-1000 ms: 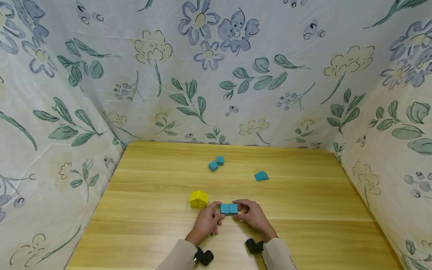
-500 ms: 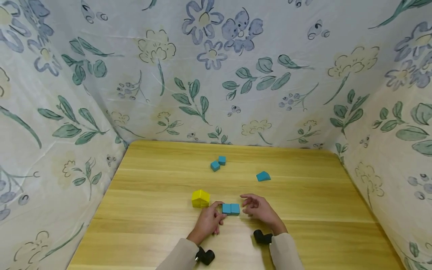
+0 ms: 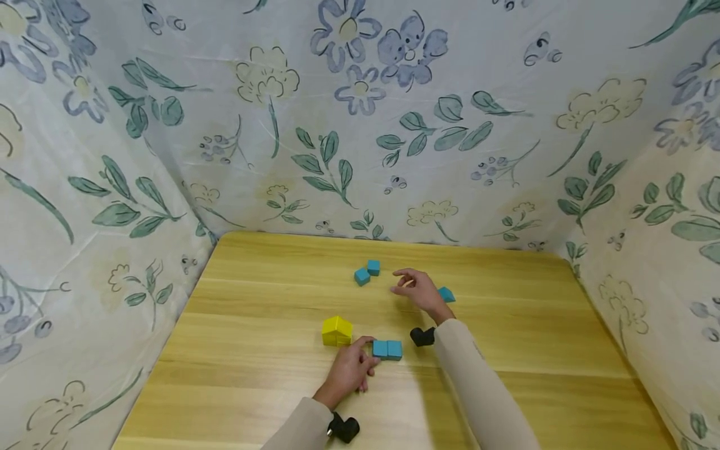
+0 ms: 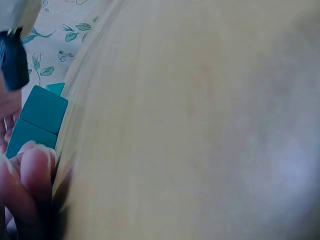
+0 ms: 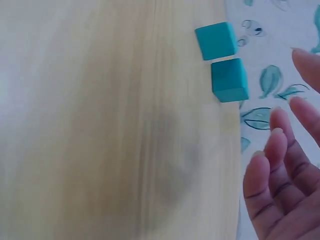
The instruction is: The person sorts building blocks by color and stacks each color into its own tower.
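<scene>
Two blue cubes stand side by side near the middle of the table, the left cube [image 3: 380, 349] touching the right cube [image 3: 395, 350]. My left hand [image 3: 347, 372] pinches the left cube between thumb and finger; its fingertips [image 4: 37, 160] lie against that cube in the left wrist view. Farther back, my right hand [image 3: 419, 292] is above the table, holding nothing, fingers loosely bent and apart. Nearest to it are two more blue cubes, a front one [image 3: 362, 277] and a rear one [image 3: 374, 267], also showing in the right wrist view [image 5: 230, 80].
A yellow house-shaped block group [image 3: 336, 330] stands just left of my left hand. A blue wedge-like block [image 3: 447, 295] is partly hidden behind my right wrist. Floral cloth [image 3: 360, 156] surrounds the wooden table [image 3: 253, 294] at the back and sides.
My right hand has let go of the right cube of the front pair and moved away, then forward toward the two rear cubes. The left hand stays at the left cube.
</scene>
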A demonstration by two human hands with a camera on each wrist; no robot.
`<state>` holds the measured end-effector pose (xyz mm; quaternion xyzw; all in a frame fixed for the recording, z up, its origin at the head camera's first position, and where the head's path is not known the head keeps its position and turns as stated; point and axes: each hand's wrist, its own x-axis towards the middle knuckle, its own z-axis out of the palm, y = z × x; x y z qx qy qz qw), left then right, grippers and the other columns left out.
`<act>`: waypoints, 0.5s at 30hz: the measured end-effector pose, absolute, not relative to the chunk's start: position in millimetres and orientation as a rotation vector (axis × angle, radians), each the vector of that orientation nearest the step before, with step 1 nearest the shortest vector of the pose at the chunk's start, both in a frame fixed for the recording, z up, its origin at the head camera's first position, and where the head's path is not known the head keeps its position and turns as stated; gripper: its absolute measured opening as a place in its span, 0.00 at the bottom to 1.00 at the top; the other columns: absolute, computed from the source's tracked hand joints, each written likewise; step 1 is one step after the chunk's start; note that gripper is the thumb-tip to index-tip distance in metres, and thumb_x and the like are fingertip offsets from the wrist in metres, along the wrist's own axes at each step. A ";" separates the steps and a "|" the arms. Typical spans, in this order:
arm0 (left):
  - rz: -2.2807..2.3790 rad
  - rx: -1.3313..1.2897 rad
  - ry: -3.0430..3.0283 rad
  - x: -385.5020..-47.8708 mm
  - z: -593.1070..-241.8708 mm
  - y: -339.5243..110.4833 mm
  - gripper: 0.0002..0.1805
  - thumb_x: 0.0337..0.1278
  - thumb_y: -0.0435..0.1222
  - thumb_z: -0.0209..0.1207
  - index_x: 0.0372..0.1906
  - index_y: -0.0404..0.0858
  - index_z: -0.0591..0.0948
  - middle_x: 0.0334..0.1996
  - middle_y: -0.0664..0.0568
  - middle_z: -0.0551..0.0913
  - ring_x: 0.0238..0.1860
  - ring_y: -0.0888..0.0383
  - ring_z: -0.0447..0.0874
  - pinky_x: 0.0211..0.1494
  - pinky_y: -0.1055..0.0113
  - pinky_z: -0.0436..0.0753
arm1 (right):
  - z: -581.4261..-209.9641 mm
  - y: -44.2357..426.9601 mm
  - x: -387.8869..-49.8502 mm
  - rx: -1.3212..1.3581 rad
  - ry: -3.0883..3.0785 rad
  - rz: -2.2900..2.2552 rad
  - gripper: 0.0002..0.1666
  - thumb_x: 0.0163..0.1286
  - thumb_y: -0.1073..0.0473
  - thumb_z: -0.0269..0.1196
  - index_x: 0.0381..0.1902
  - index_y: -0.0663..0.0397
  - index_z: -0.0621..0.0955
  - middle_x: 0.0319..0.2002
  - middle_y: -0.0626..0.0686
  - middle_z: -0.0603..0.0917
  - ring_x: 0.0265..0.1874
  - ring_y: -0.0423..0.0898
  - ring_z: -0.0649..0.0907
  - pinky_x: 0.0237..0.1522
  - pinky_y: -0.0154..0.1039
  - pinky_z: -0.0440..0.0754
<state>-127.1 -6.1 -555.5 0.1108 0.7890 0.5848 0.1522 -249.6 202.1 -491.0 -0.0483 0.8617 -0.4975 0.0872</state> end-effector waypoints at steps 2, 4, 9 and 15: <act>1.676 0.315 2.271 -127.1 -555.7 -6.8 0.22 0.63 0.33 0.59 0.61 0.35 0.72 0.16 0.54 0.77 0.06 0.63 0.70 0.12 0.66 0.75 | -492.2 194.8 -263.2 -0.126 2.575 -1.470 0.27 0.66 0.59 0.65 0.62 0.59 0.75 0.40 0.57 0.78 0.38 0.60 0.78 0.36 0.44 0.75; 1.679 0.320 2.276 -127.0 -556.2 -7.2 0.22 0.63 0.32 0.60 0.61 0.34 0.72 0.16 0.54 0.77 0.06 0.63 0.70 0.11 0.65 0.75 | -495.1 188.4 -275.1 -0.114 2.575 -1.458 0.28 0.66 0.59 0.65 0.63 0.58 0.74 0.41 0.58 0.77 0.39 0.59 0.78 0.37 0.44 0.75; 1.678 0.309 2.274 -127.5 -557.0 -6.0 0.22 0.62 0.31 0.60 0.60 0.35 0.72 0.16 0.54 0.77 0.06 0.64 0.70 0.11 0.65 0.75 | -504.8 176.5 -295.1 -0.079 2.574 -1.428 0.29 0.65 0.60 0.66 0.63 0.57 0.73 0.41 0.59 0.78 0.38 0.54 0.79 0.38 0.43 0.77; 1.672 0.302 2.272 -127.4 -555.8 -5.9 0.22 0.62 0.32 0.60 0.60 0.36 0.72 0.16 0.55 0.77 0.06 0.64 0.70 0.10 0.66 0.74 | -517.9 166.6 -308.8 0.015 2.573 -1.397 0.34 0.64 0.61 0.67 0.66 0.53 0.70 0.38 0.57 0.78 0.34 0.50 0.77 0.36 0.39 0.76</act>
